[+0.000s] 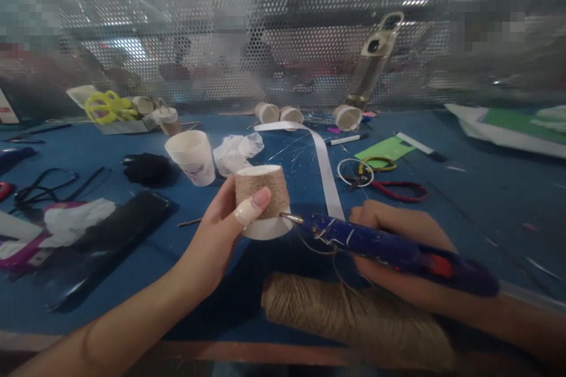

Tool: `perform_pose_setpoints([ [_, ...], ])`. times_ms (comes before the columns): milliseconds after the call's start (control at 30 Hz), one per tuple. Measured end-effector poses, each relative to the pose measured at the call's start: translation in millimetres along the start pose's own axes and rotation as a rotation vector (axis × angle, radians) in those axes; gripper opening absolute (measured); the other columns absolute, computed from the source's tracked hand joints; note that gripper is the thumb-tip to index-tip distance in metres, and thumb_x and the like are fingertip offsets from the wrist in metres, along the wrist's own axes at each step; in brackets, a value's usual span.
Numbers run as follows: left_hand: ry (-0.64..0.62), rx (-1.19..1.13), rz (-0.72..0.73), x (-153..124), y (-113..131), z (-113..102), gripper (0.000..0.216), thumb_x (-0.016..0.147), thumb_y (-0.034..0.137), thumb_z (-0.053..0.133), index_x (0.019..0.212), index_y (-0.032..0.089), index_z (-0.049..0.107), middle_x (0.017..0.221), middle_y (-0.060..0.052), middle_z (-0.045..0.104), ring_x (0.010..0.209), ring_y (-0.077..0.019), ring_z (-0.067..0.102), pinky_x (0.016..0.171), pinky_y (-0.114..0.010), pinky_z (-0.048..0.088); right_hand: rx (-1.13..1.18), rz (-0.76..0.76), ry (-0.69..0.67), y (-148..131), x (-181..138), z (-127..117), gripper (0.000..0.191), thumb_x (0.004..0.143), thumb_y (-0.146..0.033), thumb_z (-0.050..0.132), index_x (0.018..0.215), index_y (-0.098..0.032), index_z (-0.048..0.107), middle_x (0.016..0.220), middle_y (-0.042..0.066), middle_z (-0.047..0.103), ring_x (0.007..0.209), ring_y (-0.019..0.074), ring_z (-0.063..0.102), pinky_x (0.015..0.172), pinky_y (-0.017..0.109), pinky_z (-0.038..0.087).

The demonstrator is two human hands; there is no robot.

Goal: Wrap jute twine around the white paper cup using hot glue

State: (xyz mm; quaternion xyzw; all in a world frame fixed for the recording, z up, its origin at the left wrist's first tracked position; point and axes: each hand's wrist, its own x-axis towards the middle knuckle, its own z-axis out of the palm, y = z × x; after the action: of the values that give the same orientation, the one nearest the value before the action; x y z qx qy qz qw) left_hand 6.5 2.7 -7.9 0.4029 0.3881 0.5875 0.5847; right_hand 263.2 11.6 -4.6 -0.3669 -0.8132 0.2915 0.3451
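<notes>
My left hand is wrapped round a paper cup held upside down, its upper part wound with brown twine and a white band bare near the rim. A bandage covers the thumb. My right hand grips a blue hot glue gun, whose metal tip is at the lower edge of the wound twine; whether it touches cannot be made out. A loose strand of twine hangs below the tip. In front of me a big spool of twine lies on its side.
Stacked paper cups and crumpled white plastic stand behind the left hand. A white strip, pliers with red handles and a green sheet lie beyond. Yellow scissors sit at back left, before a perforated metal screen.
</notes>
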Motion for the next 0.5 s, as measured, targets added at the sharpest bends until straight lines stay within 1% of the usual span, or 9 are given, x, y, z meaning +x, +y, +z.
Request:
perform_pose_setpoints([
  [100, 0.002, -0.003, 0.017, -1.0, 1.1, 0.4, 0.04, 0.089, 0.046, 0.085, 0.122, 0.024, 0.078, 0.119, -0.006, 0.083, 0.113, -0.0273, 0.078, 0.093, -0.032, 0.062, -0.044, 0.055, 0.057, -6.3, -0.5, -0.4, 0.025, 0.084, -0.02, 0.066, 0.071, -0.026, 0.047, 0.059, -0.008, 0.051, 0.052, 0.0113, 0.043, 0.052, 0.031, 0.031],
  [200, -0.01, -0.004, 0.012, -0.9, 1.7, 0.1, 0.042, 0.089, 0.048, 0.085, 0.123, 0.024, 0.078, 0.113, -0.005, 0.084, 0.105, -0.0256, 0.08, 0.09, -0.032, 0.063, -0.067, 0.074, 0.056, -6.2, -0.2, -2.0, 0.025, 0.086, -0.021, 0.064, 0.071, -0.027, 0.046, 0.058, -0.008, 0.051, 0.051, 0.0115, 0.045, 0.05, 0.03, 0.032],
  [367, -0.025, 0.06, 0.056, 1.1, -1.6, -3.8, 0.031, 0.09, 0.044, 0.086, 0.116, 0.027, 0.08, 0.116, -0.001, 0.082, 0.11, -0.0201, 0.075, 0.093, -0.026, 0.06, -0.103, -0.034, -0.003, 4.6, -1.4, -3.0, 0.026, 0.086, -0.02, 0.066, 0.073, -0.028, 0.045, 0.059, -0.01, 0.052, 0.049, 0.0111, 0.045, 0.047, 0.029, 0.033],
  [500, -0.019, 0.103, 0.085, 1.2, -3.6, -6.9, 0.026, 0.091, 0.042, 0.085, 0.113, 0.029, 0.081, 0.112, 0.002, 0.081, 0.105, -0.0163, 0.073, 0.09, -0.022, 0.059, -0.115, -0.064, 0.002, 8.3, -3.8, -0.7, 0.027, 0.083, -0.023, 0.07, 0.076, -0.028, 0.044, 0.06, -0.012, 0.051, 0.049, 0.0105, 0.042, 0.049, 0.028, 0.033],
])
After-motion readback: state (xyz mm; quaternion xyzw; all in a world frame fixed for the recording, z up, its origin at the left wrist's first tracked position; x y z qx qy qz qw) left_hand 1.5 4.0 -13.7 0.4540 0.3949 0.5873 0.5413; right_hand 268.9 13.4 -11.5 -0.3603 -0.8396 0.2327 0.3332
